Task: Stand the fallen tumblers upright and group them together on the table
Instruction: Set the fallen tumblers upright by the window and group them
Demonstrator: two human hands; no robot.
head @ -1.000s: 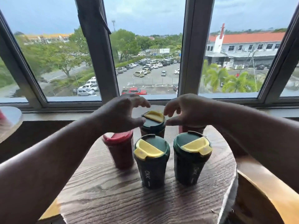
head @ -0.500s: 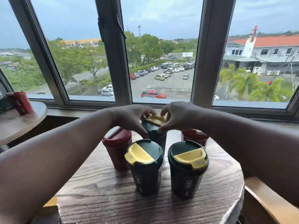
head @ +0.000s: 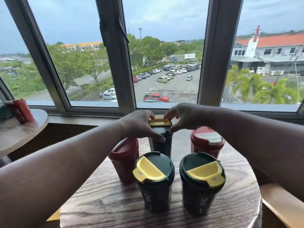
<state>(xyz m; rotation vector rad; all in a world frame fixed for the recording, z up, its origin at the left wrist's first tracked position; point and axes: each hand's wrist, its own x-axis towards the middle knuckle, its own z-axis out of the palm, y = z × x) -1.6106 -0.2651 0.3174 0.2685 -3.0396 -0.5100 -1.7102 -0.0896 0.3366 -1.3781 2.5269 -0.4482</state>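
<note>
Table (head: 102, 203): dark wood, coarse open grain, faint sheen.
Green tumblers (head: 154, 193): matt plastic, smooth yellow flaps (satin, not glossy).
Red tumblers (head: 122, 163): matt plastic.
Side table (head: 18, 134): pale wood, smooth.
Window frame (head: 212, 51): smooth grey metal, by its look.

Window (head: 166, 51), parked cars (head: 164, 76) outside.

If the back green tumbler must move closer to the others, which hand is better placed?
Left, probably. The left hand wraps the back green tumbler at its rim; the right hand only pinches its lid.
</note>
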